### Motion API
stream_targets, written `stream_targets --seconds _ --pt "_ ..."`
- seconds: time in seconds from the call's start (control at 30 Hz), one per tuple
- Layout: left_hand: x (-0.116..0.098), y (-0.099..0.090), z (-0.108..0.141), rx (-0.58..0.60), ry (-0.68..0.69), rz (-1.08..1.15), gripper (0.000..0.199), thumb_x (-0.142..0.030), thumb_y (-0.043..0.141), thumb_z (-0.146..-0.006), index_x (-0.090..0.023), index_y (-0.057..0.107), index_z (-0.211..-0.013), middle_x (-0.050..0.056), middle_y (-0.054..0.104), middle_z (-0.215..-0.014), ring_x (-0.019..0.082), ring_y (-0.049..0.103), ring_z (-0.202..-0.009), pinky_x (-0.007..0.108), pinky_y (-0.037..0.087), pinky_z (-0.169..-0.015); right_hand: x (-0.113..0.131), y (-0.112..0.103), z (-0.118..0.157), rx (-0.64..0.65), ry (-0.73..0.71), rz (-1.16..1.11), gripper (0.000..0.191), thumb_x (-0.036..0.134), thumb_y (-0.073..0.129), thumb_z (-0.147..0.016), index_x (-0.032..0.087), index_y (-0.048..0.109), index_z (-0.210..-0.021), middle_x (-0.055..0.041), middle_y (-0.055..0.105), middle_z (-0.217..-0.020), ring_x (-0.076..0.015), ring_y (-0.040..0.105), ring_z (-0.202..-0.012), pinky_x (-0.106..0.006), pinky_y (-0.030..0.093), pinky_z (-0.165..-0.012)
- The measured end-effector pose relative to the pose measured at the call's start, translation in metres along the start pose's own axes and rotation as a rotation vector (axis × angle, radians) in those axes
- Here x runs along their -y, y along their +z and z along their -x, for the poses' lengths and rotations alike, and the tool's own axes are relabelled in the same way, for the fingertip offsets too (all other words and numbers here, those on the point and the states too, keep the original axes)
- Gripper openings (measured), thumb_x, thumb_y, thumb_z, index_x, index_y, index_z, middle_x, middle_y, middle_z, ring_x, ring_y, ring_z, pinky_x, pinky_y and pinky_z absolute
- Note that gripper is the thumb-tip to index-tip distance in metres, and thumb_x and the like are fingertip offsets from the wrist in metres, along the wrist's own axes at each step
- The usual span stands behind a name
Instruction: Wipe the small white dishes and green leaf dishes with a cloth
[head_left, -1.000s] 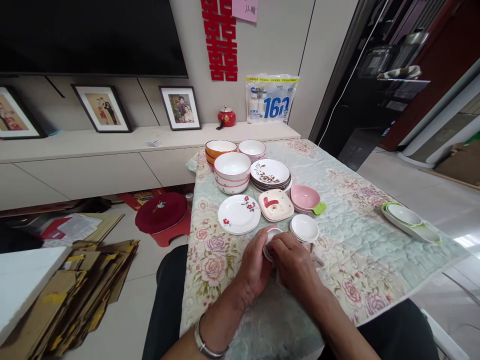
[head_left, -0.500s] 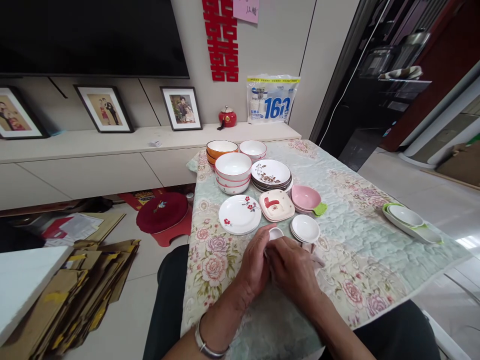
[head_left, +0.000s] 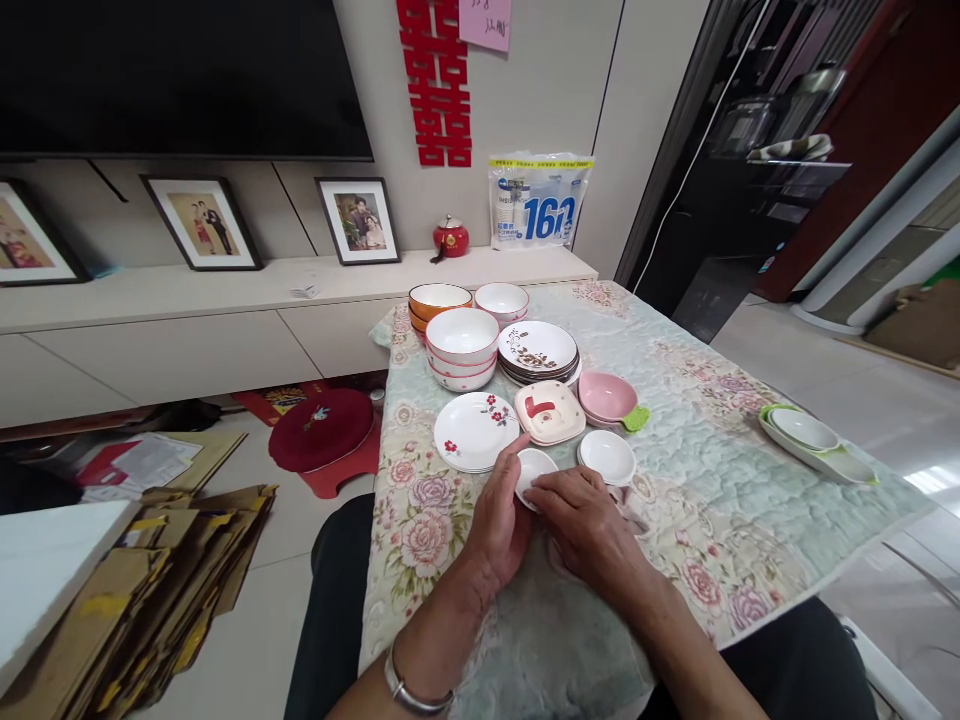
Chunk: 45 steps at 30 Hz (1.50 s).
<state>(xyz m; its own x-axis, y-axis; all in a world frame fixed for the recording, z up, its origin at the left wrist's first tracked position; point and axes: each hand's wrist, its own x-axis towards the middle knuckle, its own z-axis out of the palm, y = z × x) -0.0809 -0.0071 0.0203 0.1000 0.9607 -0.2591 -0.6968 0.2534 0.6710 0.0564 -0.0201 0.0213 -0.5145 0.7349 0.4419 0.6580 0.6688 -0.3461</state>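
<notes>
Bkgd bag w/ "160" (fine print blurry), L hand & R hand fingers prob. clamped on wht dish

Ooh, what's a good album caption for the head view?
Left hand holds a small white dish; right hand touches it.

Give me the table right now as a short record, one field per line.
Left grip: holding small white dish
Right grip: curled over that dish's near side; thumb hidden
Just beyond: red-flowered plate, squarish plate
To the right: stacked white saucers, pink bowl
Farther back: white bowl stack, orange bowls, brown-flowered plates
Far right: little bowl on long dish
</notes>
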Motion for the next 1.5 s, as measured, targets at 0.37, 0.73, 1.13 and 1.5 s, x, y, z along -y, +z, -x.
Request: stream_targets --seconds 0.37,0.73,1.13,1.5 --pt "0.000 0.000 0.007 0.174 -0.117 -0.071 0.028 -0.043 0.074 -0.080 -0.016 0.068 -0.086 0.002 0.064 -0.080 0.016 0.058 -0.076 0.028 0.045 -0.071 -0.013 -0.014 0.005 -0.181 0.627 -0.886 0.026 0.038 0.064 -0.089 0.022 0.069 -0.109 -0.0004 0.070 -0.080 -0.0159 0.062 -0.066 -0.026 0.048 -0.060" --pt "0.003 -0.001 0.003 0.181 -0.051 -0.250 0.036 -0.035 0.086 -0.064 -0.013 0.062 -0.079 -0.001 0.063 -0.074 0.014 0.052 -0.072 0.026 0.040 -0.069 -0.010 -0.004 0.002 -0.448 0.363 -0.283 0.018 0.023 0.056 -0.095 0.022 0.069 -0.107 -0.0048 0.072 -0.098 -0.0186 0.067 -0.089 -0.031 0.054 -0.081" --pt "-0.001 0.002 0.007 0.316 0.168 -0.537 0.024 -0.014 0.065 -0.078 -0.018 0.071 -0.101 0.002 0.069 -0.095 0.020 0.058 -0.095 0.033 0.042 -0.094 0.001 -0.001 -0.002 -0.304 -0.033 -0.198 0.031 0.011 0.048 -0.096 0.020 0.064 -0.122 -0.0096 0.067 -0.124 -0.0242 0.057 -0.124 -0.048 0.044 -0.109" --pt "0.005 -0.002 0.006 0.273 0.025 -0.319 0.025 -0.029 0.079 -0.071 -0.015 0.060 -0.080 -0.003 0.057 -0.071 0.012 0.044 -0.068 0.024 0.036 -0.065 -0.008 -0.004 -0.001 -0.457 0.475 -0.366 0.027 0.028 0.046 -0.101 0.019 0.070 -0.110 -0.0049 0.074 -0.095 -0.0183 0.069 -0.083 -0.029 0.057 -0.072"
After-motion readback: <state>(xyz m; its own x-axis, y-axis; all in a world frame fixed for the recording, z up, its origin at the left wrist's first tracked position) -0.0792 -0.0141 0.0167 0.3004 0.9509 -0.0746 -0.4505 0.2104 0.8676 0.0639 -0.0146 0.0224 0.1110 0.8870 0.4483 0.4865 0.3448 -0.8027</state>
